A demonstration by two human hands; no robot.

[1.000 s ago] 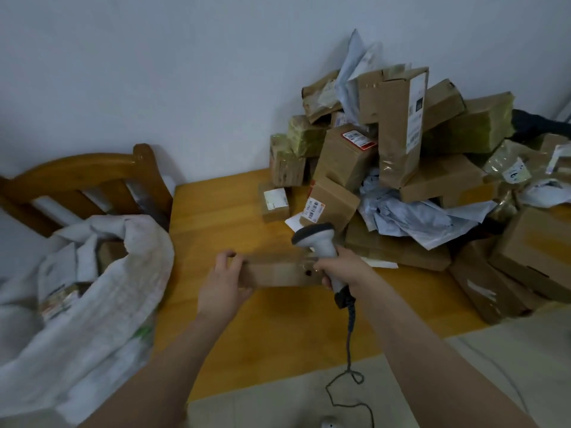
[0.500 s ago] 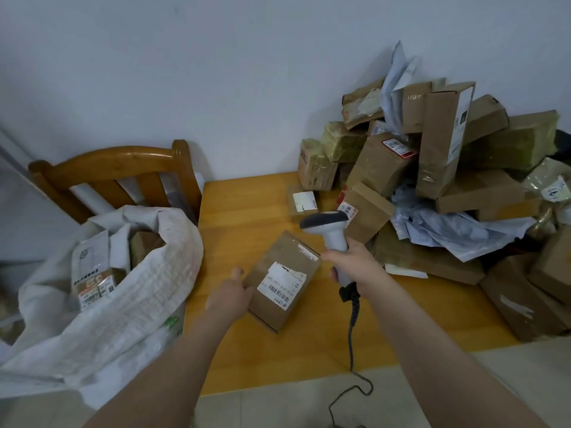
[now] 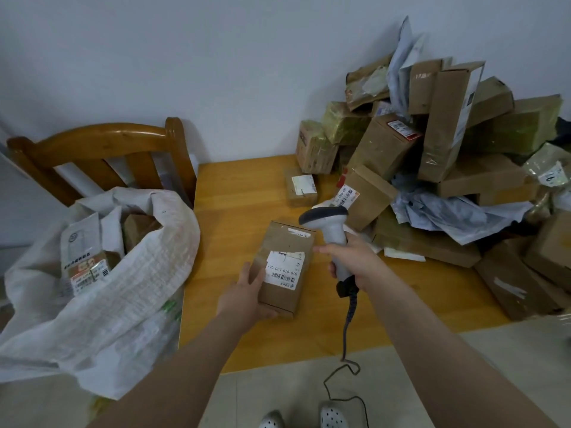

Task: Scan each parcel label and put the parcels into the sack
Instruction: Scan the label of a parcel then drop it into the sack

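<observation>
Brown cardboard is what the left hand (image 3: pixel 244 296) grips: an oblong parcel box (image 3: pixel 285 285), held by its near-left corner, long axis running 12 to 6. The right hand (image 3: pixel 352 261) is wrapped round a grey handheld scanner (image 3: pixel 327 223), head at the box's 1 o'clock, so it's nearest the white barcode label (image 3: pixel 285 270). Print reads something like "010 010 LJ0 551", upside down. White woven sack (image 3: pixel 102 288) at 9 o'clock, heap of brown parcels (image 3: pixel 448 165) at 2.

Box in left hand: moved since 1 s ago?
Yes. The box was edge-on; now its label faces up, and it is nearer the table's front edge. Left hand grips its near corner; right hand holds the scanner.
</observation>
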